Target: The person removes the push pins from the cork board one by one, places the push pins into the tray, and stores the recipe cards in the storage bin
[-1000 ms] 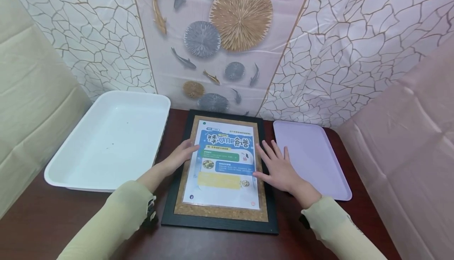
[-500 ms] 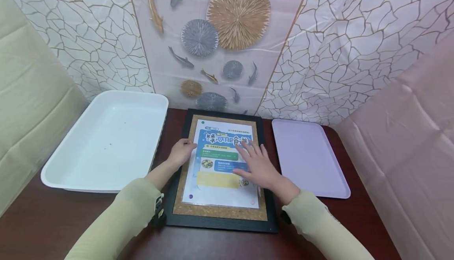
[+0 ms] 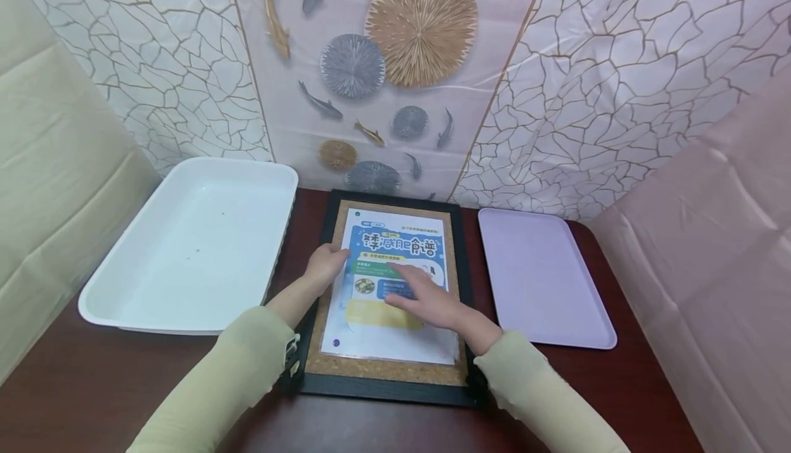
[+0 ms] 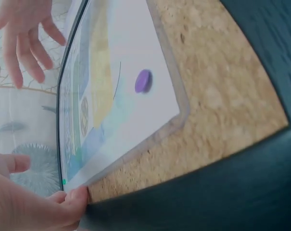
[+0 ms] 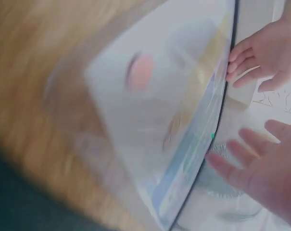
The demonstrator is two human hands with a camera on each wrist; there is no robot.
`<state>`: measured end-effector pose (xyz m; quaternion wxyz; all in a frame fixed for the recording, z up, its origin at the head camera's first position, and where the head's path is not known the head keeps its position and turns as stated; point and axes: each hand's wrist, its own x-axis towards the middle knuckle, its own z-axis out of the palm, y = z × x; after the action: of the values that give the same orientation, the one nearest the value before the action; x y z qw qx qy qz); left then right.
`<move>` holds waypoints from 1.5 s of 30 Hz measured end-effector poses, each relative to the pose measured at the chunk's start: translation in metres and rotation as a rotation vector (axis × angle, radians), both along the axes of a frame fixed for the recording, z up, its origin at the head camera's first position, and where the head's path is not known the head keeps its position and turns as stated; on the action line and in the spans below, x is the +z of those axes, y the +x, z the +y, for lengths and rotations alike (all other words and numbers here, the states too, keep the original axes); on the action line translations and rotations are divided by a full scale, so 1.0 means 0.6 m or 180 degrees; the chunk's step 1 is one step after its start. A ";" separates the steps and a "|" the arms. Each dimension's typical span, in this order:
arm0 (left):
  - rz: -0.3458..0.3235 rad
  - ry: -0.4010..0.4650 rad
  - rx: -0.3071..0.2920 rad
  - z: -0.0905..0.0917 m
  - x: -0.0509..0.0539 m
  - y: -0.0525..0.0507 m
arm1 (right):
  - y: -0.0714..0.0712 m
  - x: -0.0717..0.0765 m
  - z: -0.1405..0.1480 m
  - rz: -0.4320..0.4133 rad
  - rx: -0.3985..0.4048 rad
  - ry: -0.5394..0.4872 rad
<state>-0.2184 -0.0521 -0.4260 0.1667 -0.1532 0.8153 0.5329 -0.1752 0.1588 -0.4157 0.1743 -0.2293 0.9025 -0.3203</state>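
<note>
A printed sheet (image 3: 377,312) with blue, green and yellow blocks lies on a cork panel (image 3: 395,370) inside a black frame (image 3: 395,390), flat on a dark reddish-brown table (image 3: 346,432). The person's left hand (image 3: 326,265) is at the sheet's left edge, fingers close together and thumb held apart; whether the fingertips touch sheet or cork, I cannot tell. The right hand (image 3: 426,298) hovers over the middle of the sheet, its fingers straight and spread, gripping nothing. Wrist views show a purple disc (image 4: 144,81) and a blurred pink disc (image 5: 141,71) near the sheet's lower corners. A white tray (image 3: 185,247) lies to the left, a lilac tray (image 3: 546,278) to the right
</note>
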 end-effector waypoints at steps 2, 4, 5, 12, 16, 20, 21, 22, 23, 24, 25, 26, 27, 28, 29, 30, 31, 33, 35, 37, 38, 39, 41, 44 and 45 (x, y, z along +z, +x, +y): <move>-0.0005 -0.0053 0.0014 0.003 0.001 0.001 | 0.000 -0.006 -0.011 -0.0305 0.0013 -0.0242; 0.0024 -0.0100 0.0019 0.007 0.002 0.001 | -0.001 -0.015 -0.025 -0.0447 0.0114 -0.0338; 0.0038 -0.0131 0.0010 0.009 0.002 0.001 | -0.001 -0.020 -0.032 -0.0488 0.0188 -0.0340; 0.0025 -0.0332 -0.0047 0.018 0.007 0.004 | -0.003 -0.039 -0.061 -0.0812 0.0449 -0.0228; -0.0098 -0.0348 -0.0028 0.017 0.014 0.002 | -0.006 -0.040 -0.060 -0.0946 0.0457 -0.0196; -0.0180 -0.0328 -0.0003 0.014 0.017 -0.002 | -0.006 -0.037 -0.061 -0.0986 0.0517 -0.0170; -0.0176 -0.0327 -0.0018 0.013 0.017 -0.004 | -0.006 -0.037 -0.061 -0.0985 0.0532 -0.0166; -0.0165 -0.0342 -0.0038 0.012 0.016 -0.005 | -0.006 -0.036 -0.062 -0.0976 0.0551 -0.0157; -0.0142 -0.0371 -0.0059 0.010 0.014 -0.006 | -0.006 -0.036 -0.063 -0.0970 0.0564 -0.0151; -0.0089 -0.0420 -0.0096 0.009 0.013 -0.008 | -0.006 -0.035 -0.063 -0.0964 0.0577 -0.0142; -0.0033 -0.0481 -0.0133 0.007 0.011 -0.010 | -0.006 -0.035 -0.063 -0.0956 0.0588 -0.0133; 0.0022 -0.0553 -0.0175 0.005 0.009 -0.012 | -0.006 -0.034 -0.064 -0.0949 0.0599 -0.0121; 0.0090 -0.0636 -0.0218 0.002 0.006 -0.014 | -0.007 -0.034 -0.064 -0.0939 0.0609 -0.0105; 0.0159 -0.0727 -0.0254 0.000 0.004 -0.016 | -0.007 -0.033 -0.064 -0.0927 0.0617 -0.0087; 0.0234 -0.0817 -0.0283 -0.004 0.002 -0.019 | -0.007 -0.033 -0.065 -0.0923 0.0621 -0.0075; 0.0296 -0.0906 -0.0331 -0.008 0.000 -0.022 | -0.007 -0.033 -0.065 -0.0916 0.0627 -0.0061; 0.0320 -0.0949 -0.0353 -0.011 -0.002 -0.026 | -0.007 -0.033 -0.065 -0.0907 0.0627 -0.0046; 0.0336 -0.0923 -0.0361 -0.018 -0.006 -0.032 | -0.007 -0.032 -0.065 -0.0897 0.0617 -0.0010; 0.0274 -0.0815 -0.0348 -0.023 -0.009 -0.038 | -0.005 -0.031 -0.067 -0.0890 0.0599 0.0046; 0.0167 -0.0657 -0.0283 -0.027 -0.012 -0.042 | -0.004 -0.031 -0.069 -0.0879 0.0587 0.0106; 0.0128 -0.0599 -0.0254 -0.028 -0.012 -0.044 | -0.004 -0.031 -0.070 -0.0861 0.0588 0.0145; 0.0091 -0.0575 -0.0234 -0.029 -0.013 -0.045 | -0.003 -0.031 -0.072 -0.0842 0.0594 0.0185; 0.0057 -0.0577 -0.0183 -0.030 -0.013 -0.046 | -0.002 -0.030 -0.076 -0.0808 0.0604 0.0240; 0.0060 -0.0608 -0.0151 -0.028 -0.011 -0.048 | -0.001 -0.029 -0.081 -0.0746 0.0607 0.0325; 0.0060 -0.0614 -0.0147 -0.027 -0.010 -0.048 | 0.000 -0.028 -0.083 -0.0733 0.0601 0.0345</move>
<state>-0.2474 -0.0684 -0.4322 0.1557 -0.1447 0.8677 0.4493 -0.1754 0.1088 -0.4323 0.3181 -0.2651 0.8669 -0.2775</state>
